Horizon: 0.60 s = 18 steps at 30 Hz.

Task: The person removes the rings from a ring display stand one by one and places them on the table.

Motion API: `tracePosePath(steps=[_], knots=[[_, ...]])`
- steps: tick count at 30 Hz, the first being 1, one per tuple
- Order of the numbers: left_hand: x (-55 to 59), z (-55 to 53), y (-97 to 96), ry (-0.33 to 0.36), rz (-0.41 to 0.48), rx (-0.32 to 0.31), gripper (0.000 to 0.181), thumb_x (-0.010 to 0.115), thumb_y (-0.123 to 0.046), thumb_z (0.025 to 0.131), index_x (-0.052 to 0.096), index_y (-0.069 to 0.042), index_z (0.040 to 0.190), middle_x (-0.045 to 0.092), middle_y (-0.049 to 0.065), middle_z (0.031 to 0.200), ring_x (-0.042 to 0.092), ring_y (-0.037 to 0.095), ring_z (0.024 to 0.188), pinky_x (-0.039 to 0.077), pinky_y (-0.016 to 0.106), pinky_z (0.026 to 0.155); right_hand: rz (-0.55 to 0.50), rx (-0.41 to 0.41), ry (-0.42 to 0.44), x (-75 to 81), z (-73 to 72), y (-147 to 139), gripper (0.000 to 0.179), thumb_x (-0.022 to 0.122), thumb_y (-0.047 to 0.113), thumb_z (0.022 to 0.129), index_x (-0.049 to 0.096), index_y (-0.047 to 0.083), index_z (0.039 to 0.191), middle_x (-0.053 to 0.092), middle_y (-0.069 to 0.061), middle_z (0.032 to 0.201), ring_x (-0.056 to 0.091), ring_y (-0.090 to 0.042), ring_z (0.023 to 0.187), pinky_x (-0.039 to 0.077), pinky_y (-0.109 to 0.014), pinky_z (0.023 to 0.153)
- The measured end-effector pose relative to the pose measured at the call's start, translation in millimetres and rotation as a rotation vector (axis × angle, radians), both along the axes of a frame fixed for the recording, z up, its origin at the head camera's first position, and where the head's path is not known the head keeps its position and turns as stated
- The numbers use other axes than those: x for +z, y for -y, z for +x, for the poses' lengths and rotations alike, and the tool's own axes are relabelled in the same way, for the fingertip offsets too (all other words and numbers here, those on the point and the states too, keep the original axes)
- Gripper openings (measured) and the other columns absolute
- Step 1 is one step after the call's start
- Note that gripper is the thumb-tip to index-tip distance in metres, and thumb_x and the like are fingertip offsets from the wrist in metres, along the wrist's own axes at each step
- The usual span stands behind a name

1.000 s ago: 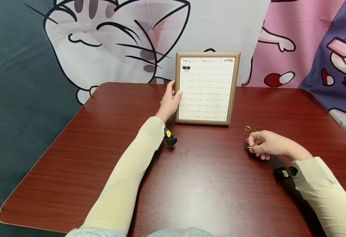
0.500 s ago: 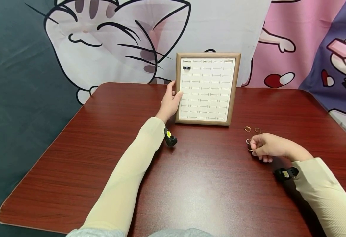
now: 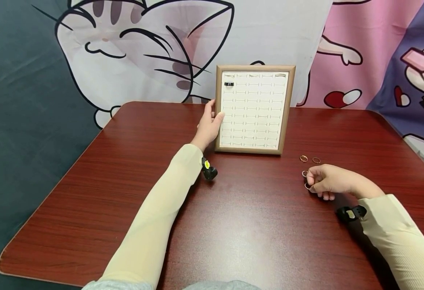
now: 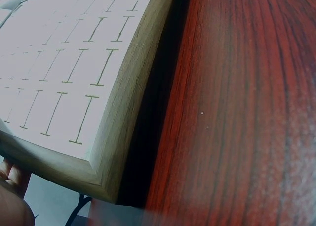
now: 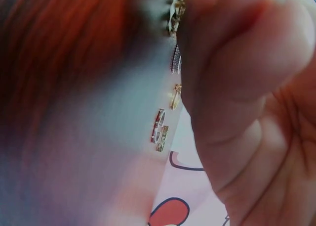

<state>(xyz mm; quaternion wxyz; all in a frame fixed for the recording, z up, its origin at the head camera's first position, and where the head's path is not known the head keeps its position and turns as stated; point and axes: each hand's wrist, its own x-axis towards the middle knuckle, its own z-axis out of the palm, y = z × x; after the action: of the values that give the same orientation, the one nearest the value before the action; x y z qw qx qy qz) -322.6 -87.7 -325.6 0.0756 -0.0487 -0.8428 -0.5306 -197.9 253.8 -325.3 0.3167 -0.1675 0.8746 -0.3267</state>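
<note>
My left hand (image 3: pixel 208 127) grips the left edge of a wood-framed ring display board (image 3: pixel 253 108), which stands upright with rows of slots on white padding. A dark ring (image 3: pixel 229 84) sits in a slot at its upper left, and pale bands show along the top row. Low over the table, my right hand (image 3: pixel 329 181) pinches a gold-toned ring (image 5: pixel 174 13) between thumb and index finger, partly hidden by the fingertips. Just beyond them lies a silver-looking ring (image 3: pixel 304 174). A gold ring (image 3: pixel 304 158) and a thinner ring (image 3: pixel 316 160) lie farther back.
The dark red wooden table (image 3: pixel 125 169) reaches back to a hanging cloth (image 3: pixel 270 32) with cartoon figures, close behind the board. Black camera units are strapped to the left wrist (image 3: pixel 209 169) and the right wrist (image 3: pixel 350 212).
The right hand has shifted slightly toward me and down with the ring, which now shows more of its hoop. The left hand and the board keep their place.
</note>
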Motion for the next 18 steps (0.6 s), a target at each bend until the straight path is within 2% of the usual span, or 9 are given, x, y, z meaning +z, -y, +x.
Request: tracePosePath(steps=[8,18], knots=[[0.1,1.7,-0.2,-0.005,0.004,0.001,0.053,0.047,-0.033,0.093,0.023,-0.030,0.140,0.058,0.001,0.111,0.059,0.013,0.098,0.024,0.040,0.099,-0.006,-0.006,-0.014,1.2,1.2,1.0,0.017,0.058,0.006,0.081,0.042,0.001,0.083,0.049,-0.003,0.060,0.052,-0.013,0.046,0.044,-0.028,0.041],[1.5,2.4,0.0,-0.006,-0.004,0.003,0.053,0.046,-0.033,0.093,0.023,-0.030,0.141,0.058,0.001,0.111,0.059,0.013,0.099,0.024,0.040,0.098,-0.041,-0.016,-0.049,2.6,0.8,3.9,0.017,0.058,0.005,0.082,0.042,0.000,0.083,0.049,-0.003,0.060,0.051,-0.012,0.045,0.043,-0.027,0.041]])
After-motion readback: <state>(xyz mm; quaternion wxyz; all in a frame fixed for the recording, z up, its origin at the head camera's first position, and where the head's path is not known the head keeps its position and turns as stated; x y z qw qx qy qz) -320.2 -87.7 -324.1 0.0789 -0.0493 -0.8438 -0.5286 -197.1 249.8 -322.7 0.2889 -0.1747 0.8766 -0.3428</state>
